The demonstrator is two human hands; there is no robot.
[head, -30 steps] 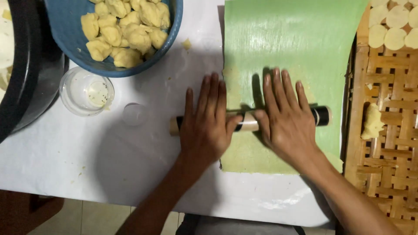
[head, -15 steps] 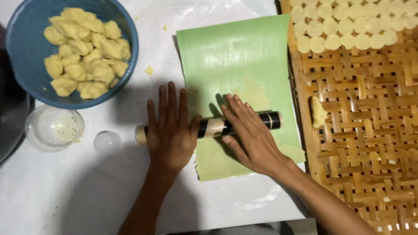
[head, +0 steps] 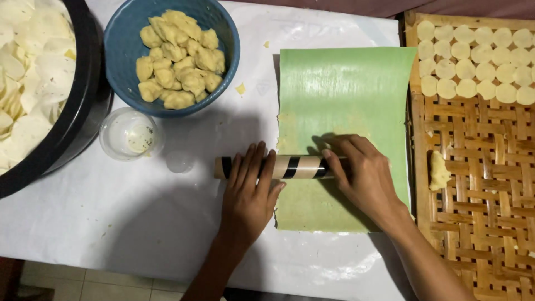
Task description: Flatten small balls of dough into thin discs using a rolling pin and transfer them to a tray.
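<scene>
Left hand point(head: 249, 196): flat, palm down, fingers spread straight over the roller's bare end; presses, grips nothing.
Right hand point(head: 365, 177): flat on the roller's other end, fingers extended, nothing clasped.
Striped roller point(head: 295, 166): crosswise under both sets of fingertips, bearing evenly on the sheet.
Green sheet point(head: 345, 95): under the roller, stretching beyond the fingers.
Glass cup point(head: 129, 134): left of the fingers.
Blue bowl point(head: 223, 67): dough lumps, beyond.
Woven tray point(head: 479, 184): right; pale discs at far edge.

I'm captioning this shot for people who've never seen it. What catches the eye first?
Two hands, left hand and right hand, press a striped roller across a green sheet at centre. A blue bowl of dough lumps sits upper left; pale discs line a woven tray at right.
</scene>
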